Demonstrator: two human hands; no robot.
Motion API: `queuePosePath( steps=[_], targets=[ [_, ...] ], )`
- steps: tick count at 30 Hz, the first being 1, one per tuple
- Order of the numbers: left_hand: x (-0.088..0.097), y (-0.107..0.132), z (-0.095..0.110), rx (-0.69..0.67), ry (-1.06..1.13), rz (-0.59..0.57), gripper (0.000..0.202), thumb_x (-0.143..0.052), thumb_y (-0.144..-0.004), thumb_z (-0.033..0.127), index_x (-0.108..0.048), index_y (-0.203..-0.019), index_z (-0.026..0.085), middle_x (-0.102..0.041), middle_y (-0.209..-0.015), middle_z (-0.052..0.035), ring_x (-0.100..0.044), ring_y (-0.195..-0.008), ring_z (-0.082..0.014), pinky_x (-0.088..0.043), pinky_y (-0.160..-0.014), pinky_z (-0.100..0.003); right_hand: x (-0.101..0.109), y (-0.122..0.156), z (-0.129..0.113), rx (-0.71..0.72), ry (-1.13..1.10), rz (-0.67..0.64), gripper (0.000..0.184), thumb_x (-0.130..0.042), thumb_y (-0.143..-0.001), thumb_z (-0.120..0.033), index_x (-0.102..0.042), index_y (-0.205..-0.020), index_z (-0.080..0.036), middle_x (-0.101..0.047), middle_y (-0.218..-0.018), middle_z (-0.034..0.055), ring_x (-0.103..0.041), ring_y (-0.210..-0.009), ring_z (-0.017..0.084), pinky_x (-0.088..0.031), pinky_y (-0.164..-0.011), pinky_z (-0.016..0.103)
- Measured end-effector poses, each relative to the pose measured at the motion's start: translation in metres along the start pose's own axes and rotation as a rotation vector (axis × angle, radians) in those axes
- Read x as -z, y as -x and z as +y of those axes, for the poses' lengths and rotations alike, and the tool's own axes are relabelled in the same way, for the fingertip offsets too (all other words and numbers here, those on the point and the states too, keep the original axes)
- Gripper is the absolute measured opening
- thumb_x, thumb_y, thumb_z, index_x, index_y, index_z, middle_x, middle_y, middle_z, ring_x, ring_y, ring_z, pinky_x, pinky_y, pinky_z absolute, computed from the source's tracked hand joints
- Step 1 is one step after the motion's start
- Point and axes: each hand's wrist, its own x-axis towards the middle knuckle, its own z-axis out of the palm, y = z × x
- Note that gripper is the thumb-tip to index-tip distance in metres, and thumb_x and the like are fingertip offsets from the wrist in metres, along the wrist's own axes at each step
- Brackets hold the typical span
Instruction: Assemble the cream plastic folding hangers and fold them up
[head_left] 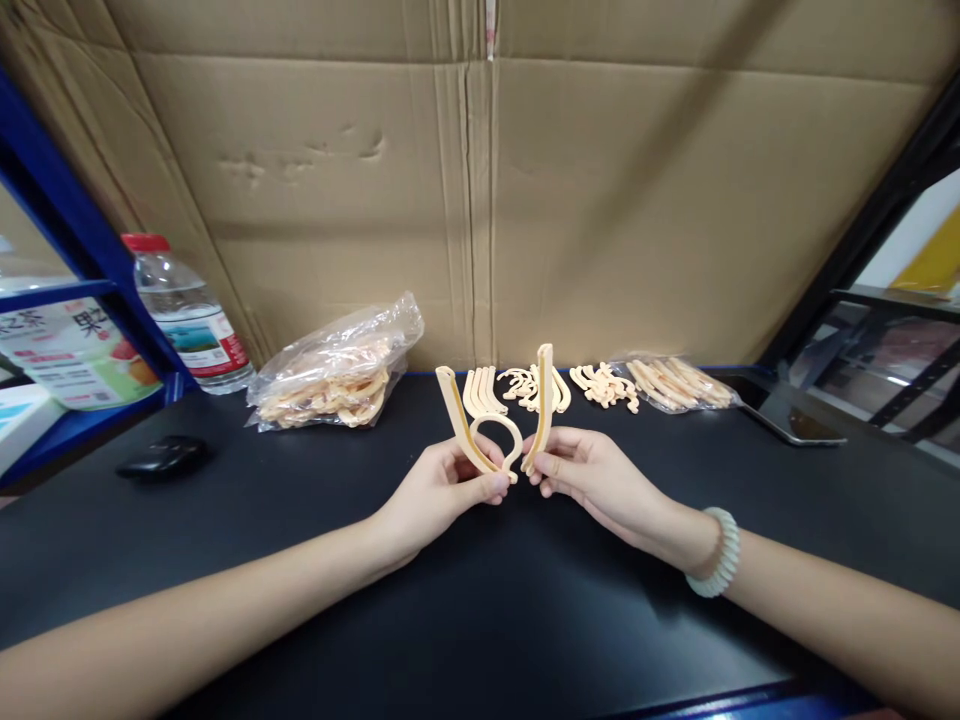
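Note:
My left hand [457,485] pinches the lower end of a curved beige plastic strip [459,415], which has a darker groove along its length. A round beige hook-shaped piece [516,437] rises from the same fingertips, its lower end by the strip's end. In my right hand [581,465] is a second curved grooved strip [545,390], gripped at its bottom end and standing nearly upright. Both hands are closed and held close together above the black table [480,620]. The two strips lean apart at the top. Whether the right strip touches the hook piece, I cannot tell.
Behind my hands lie curved strips [484,392], hooks [517,383] and small pieces [604,385]. Bagged parts [330,385] sit left, another bag [679,383] right, beside a phone [795,418]. A mouse [163,457] and water bottle [195,325] stand left. Cardboard [600,200] walls the back.

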Motion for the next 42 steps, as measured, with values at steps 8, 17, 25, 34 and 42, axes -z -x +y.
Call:
queuePosePath(
  steps=[8,17,25,34,42],
  targets=[
    [0.000,0.000,0.002,-0.022,-0.026,-0.084,0.013,-0.076,-0.071,0.021,-0.065,-0.075,0.014,-0.061,-0.075,0.0007,-0.058,-0.068,-0.0118,-0.047,-0.067,-0.024,-0.002,0.001,0.001,0.047,0.100,-0.090,0.022,-0.076,-0.073,-0.031,-0.071,-0.088,-0.016,-0.068,-0.077,0.0030,-0.064,-0.068,0.013,-0.054,-0.069,0.030],
    [-0.003,0.001,-0.002,-0.061,-0.018,-0.031,0.013,-0.076,-0.068,0.017,-0.064,-0.070,0.014,-0.062,-0.070,0.0018,-0.057,-0.063,-0.0107,-0.047,-0.063,-0.024,-0.005,0.001,0.002,0.142,0.182,-0.113,0.013,-0.074,-0.075,-0.027,-0.071,-0.083,-0.017,-0.070,-0.074,0.0018,-0.065,-0.066,0.013,-0.055,-0.068,0.030],
    [-0.011,0.009,-0.005,-0.061,0.049,0.144,0.018,-0.077,-0.063,0.016,-0.061,-0.071,0.013,-0.064,-0.062,0.0017,-0.059,-0.057,-0.0115,-0.047,-0.057,-0.023,-0.014,0.005,0.002,0.177,0.197,-0.067,0.013,-0.076,-0.073,-0.026,-0.070,-0.080,-0.016,-0.070,-0.074,0.0018,-0.067,-0.069,0.014,-0.056,-0.069,0.029],
    [-0.011,0.010,-0.001,-0.040,0.047,0.209,0.021,-0.081,-0.063,0.022,-0.064,-0.071,0.012,-0.066,-0.061,0.0004,-0.061,-0.058,-0.0111,-0.051,-0.057,-0.021,-0.023,0.006,0.000,0.150,0.135,0.039,0.022,-0.080,-0.070,-0.030,-0.064,-0.073,-0.015,-0.070,-0.072,0.0032,-0.068,-0.066,0.015,-0.058,-0.066,0.029],
    [-0.005,0.005,0.001,0.068,0.066,0.229,0.025,-0.084,-0.064,0.025,-0.069,-0.078,0.012,-0.070,-0.072,-0.0013,-0.067,-0.065,-0.0107,-0.056,-0.065,-0.019,-0.003,-0.002,-0.010,0.078,0.000,0.007,0.028,-0.083,-0.065,-0.023,-0.061,-0.082,-0.018,-0.062,-0.079,-0.0031,-0.062,-0.066,0.008,-0.055,-0.058,0.020]
  ],
)
